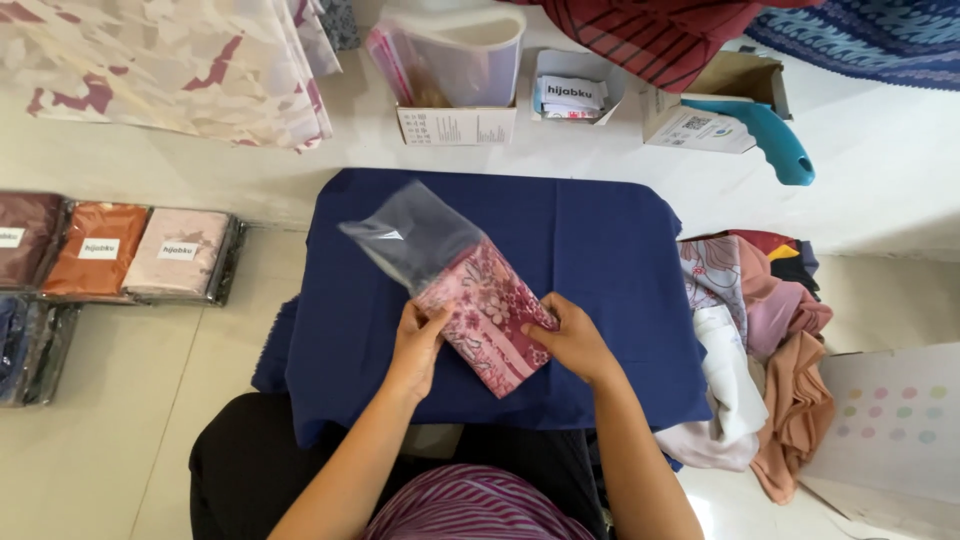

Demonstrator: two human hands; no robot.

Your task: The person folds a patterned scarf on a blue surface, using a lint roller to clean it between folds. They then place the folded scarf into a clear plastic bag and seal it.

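Folded pink floral cloth [487,318], half inside a clear plastic bag [412,235], lay on a navy cloth [600,250]. Left hand [418,340] pinched the bag's edge; right hand [572,335] gripped the cloth's side.

A folded pink floral cloth [490,320] lies slantwise on the dark blue cover, its upper end tucked inside the mouth of a clear plastic bag [410,235] that stretches up and to the left, crinkled and mostly empty, the cloth's lower end sticking out bare.
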